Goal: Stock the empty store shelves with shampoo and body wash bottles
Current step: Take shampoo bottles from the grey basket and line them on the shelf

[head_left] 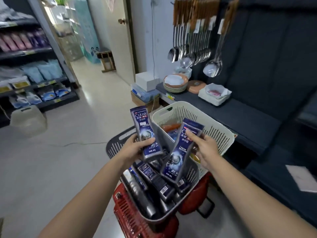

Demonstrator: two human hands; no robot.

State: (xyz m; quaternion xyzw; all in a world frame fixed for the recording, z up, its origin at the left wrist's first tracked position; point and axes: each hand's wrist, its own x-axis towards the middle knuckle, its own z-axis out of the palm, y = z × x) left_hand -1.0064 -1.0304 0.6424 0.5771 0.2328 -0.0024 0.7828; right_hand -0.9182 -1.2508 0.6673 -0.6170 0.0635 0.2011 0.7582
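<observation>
My left hand [137, 148] grips a dark blue CLEAR shampoo bottle [145, 131] by its lower part, held upside down above the baskets. My right hand [205, 148] holds a second dark blue CLEAR bottle [180, 152], fingers on its right edge, cap end down over the grey basket [192, 172]. Several more dark shampoo bottles [154, 182] lie inside that grey basket. A cream slotted basket [214, 124] behind it holds orange and blue packs.
The grey basket rests on a red basket [137, 219]. A dark blue shelf [240, 114] on the right carries plates and bowls, with ladles hanging above. Stocked shelves [34, 83] stand at the left, with an upturned beige basket [28, 119] on the floor beside them.
</observation>
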